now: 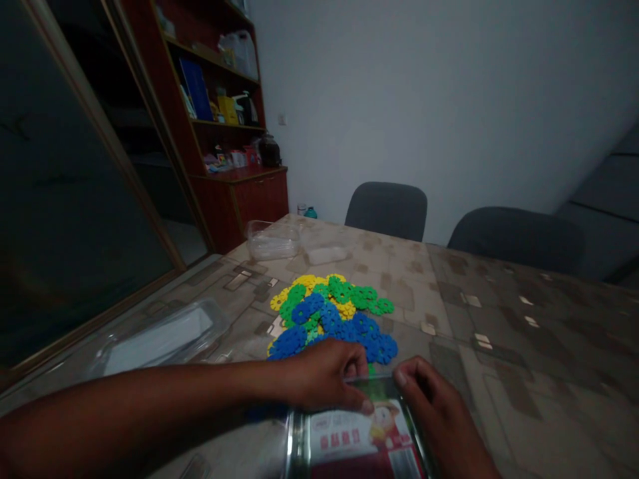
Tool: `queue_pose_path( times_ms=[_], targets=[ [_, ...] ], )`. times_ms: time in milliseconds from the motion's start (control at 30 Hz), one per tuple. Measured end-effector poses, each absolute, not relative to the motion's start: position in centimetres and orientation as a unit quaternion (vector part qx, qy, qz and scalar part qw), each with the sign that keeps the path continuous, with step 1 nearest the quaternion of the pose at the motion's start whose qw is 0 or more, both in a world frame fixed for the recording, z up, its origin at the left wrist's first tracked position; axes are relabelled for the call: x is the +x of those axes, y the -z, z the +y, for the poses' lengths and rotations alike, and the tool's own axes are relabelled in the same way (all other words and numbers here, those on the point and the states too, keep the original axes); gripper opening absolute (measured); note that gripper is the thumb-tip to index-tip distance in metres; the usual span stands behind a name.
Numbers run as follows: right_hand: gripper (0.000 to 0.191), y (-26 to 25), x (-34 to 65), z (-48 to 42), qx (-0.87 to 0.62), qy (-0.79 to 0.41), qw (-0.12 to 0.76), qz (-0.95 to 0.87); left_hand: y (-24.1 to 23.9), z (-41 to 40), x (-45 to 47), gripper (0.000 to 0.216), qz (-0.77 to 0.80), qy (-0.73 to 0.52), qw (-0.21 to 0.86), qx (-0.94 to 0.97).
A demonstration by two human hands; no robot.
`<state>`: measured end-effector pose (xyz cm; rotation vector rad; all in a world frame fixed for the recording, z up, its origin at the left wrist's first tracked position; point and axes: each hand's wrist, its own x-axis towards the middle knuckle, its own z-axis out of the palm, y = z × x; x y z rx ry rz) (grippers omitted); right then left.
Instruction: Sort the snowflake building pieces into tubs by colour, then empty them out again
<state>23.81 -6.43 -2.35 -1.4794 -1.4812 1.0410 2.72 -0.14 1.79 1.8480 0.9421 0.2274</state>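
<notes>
A clear plastic food box [354, 439] with a printed label stands tilted at the bottom of the view, its lower part cut off. My left hand [329, 376] is closed at its far edge, the thumb lying over the label and the other fingers curled. At the far right corner, my right hand [439, 412] grips the rim with thumb and bent fingers. Just beyond the box lies a heap of flower-shaped plastic discs: blue discs [332, 319] nearest, green discs [342, 291] and yellow discs [307, 282] behind. What is inside the box is hard to make out.
On the patterned table [399, 279], a clear tray [164, 336] lies at left. Another clear container [273, 243] and a clear lid-like piece [327, 253] lie at the far edge. Grey chairs [387, 207] stand behind the table. A wooden shelf unit [259, 199] is at back left.
</notes>
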Motion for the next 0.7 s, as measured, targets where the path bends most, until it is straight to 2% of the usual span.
queue_pose_path(
  times_ms=[100, 200, 333, 500, 600, 700],
  targets=[
    [0.041, 2.3, 24.9, -6.5, -0.611, -0.412, 0.394, -0.549, -2.5, 0.2, 1.3, 0.015, 0.398, -0.126, 0.47, 0.778],
    [0.041, 2.0, 26.2, -6.3, -0.623, -0.426, 0.386, -0.531, -2.1, 0.2, -0.4, 0.019, 0.418, -0.165, 0.464, 0.763],
    [0.037, 0.9, 26.8, -5.1, -0.585, -0.383, 0.309, -0.644, -0.6, -0.3, -1.2, 0.013, 0.448, -0.196, 0.493, 0.72],
    [0.028, -1.0, 23.9, -3.5, -0.544, -0.299, 0.266, -0.738, -1.1, -0.6, -0.6, 0.013, 0.451, -0.222, 0.431, 0.75],
    [0.021, -1.3, 22.0, -3.1, -0.541, -0.314, 0.256, -0.737, -1.4, -0.6, -0.7, 0.014, 0.462, -0.223, 0.41, 0.754],
    [0.019, -1.1, 21.6, -2.9, -0.54, -0.336, 0.243, -0.733, -1.3, -0.7, -1.1, 0.013, 0.475, -0.207, 0.432, 0.738]
  ],
)
